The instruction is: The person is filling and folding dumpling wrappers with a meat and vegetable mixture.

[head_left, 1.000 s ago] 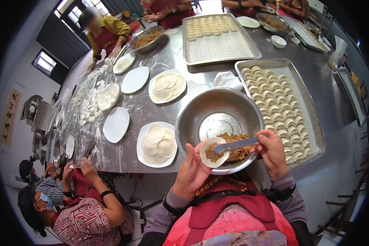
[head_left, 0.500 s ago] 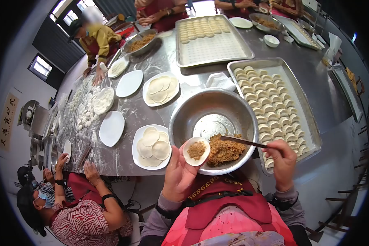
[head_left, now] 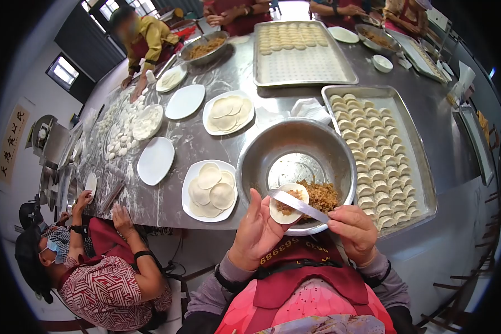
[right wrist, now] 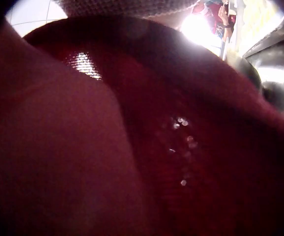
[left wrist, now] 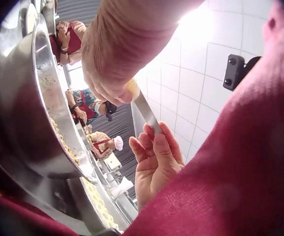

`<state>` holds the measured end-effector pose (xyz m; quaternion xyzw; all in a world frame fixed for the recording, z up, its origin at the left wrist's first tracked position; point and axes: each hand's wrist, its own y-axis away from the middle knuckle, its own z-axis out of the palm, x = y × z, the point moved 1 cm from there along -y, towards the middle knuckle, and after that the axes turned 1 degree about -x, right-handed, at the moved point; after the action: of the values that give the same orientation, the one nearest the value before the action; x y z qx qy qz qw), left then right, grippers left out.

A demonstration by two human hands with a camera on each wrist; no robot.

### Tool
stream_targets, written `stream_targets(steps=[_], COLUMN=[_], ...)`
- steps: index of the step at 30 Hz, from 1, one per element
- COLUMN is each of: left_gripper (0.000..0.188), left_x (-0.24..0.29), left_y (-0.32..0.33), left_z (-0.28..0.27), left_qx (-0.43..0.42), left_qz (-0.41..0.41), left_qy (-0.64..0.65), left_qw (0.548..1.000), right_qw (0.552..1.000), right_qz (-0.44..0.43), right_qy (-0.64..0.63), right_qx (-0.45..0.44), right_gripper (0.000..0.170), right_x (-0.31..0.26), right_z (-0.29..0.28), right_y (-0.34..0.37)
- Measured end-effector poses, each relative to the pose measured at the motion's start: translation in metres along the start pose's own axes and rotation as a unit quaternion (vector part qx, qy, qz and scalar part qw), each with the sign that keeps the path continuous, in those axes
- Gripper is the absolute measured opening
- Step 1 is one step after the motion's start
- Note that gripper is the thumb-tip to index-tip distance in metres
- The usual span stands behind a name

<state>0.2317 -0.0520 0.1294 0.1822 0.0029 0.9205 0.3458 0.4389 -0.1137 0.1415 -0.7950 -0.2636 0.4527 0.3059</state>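
Observation:
In the head view, my left hand (head_left: pixel 260 234) holds a round dough wrapper (head_left: pixel 279 215) on its bent fingers, thumb raised away from it. Brown filling (head_left: pixel 295 196) lies on the wrapper, partly covered by a flat metal spatula (head_left: pixel 301 206). My right hand (head_left: pixel 355 232) grips the spatula's near end. Just behind is a steel bowl (head_left: pixel 256 167) with more filling (head_left: pixel 324 196) at its near right. The left wrist view shows the left hand (left wrist: pixel 115 54) at the wrapper's edge (left wrist: pixel 132 89) and the spatula (left wrist: pixel 147 112) reaching to the right hand (left wrist: pixel 157 164). Red cloth fills most of the right wrist view.
A tray (head_left: pixel 398 103) of folded dumplings stands right of the bowl, another tray (head_left: pixel 303 72) behind it. Plates of wrappers (head_left: pixel 192 209) (head_left: pixel 210 123) and bare plates (head_left: pixel 156 161) stand to the left. A person in a patterned shirt (head_left: pixel 103 286) sits at the left; others work across the table.
The spatula went from the wrapper to the bowl's filling, and now lies across the wrapper again. The right hand has moved left, close to the left hand. The head view has shifted slightly.

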Motion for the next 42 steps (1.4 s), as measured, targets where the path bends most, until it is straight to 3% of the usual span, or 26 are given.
stream_targets(steps=[7,10,13,16,20,27,36,42], left_gripper=[0.080,0.080,0.075,0.076,0.063,0.052,0.052,0.051], left_x=[0.006,0.012,0.027,0.040,0.043,0.037,0.022,0.019], left_y=[0.004,0.005,0.005,0.003,0.004,0.014,0.010,0.008], left_z=[0.001,-0.007,-0.031,-0.042,-0.047,-0.029,-0.024,-0.023], left_qx=[0.024,0.026,0.015,0.110,0.123,0.098,0.096,0.098], left_qz=[0.026,0.044,0.088,0.163,0.202,0.164,0.104,0.097], left_qy=[0.013,0.025,0.040,-0.039,-0.107,-0.176,-0.223,-0.228], left_qw=[0.999,0.998,0.995,0.980,0.966,0.966,0.964,0.964], right_qw=[0.986,0.986,0.991,0.995,0.985,0.966,0.977,0.979], right_qz=[-0.103,-0.101,-0.068,-0.045,0.021,0.137,0.085,0.093], right_qy=[0.105,0.107,0.088,0.087,0.166,0.207,0.189,0.177], right_qx=[-0.079,-0.083,-0.074,-0.020,0.044,0.071,-0.039,-0.040], right_gripper=[0.021,0.023,0.021,0.018,0.017,0.018,0.017,0.018], right_x=[-0.001,-0.002,-0.008,-0.019,-0.014,-0.003,0.003,0.001], right_z=[-0.002,-0.005,-0.013,-0.028,-0.039,-0.073,-0.067,-0.067], right_y=[0.009,0.011,0.014,0.016,0.012,0.010,-0.004,-0.004])
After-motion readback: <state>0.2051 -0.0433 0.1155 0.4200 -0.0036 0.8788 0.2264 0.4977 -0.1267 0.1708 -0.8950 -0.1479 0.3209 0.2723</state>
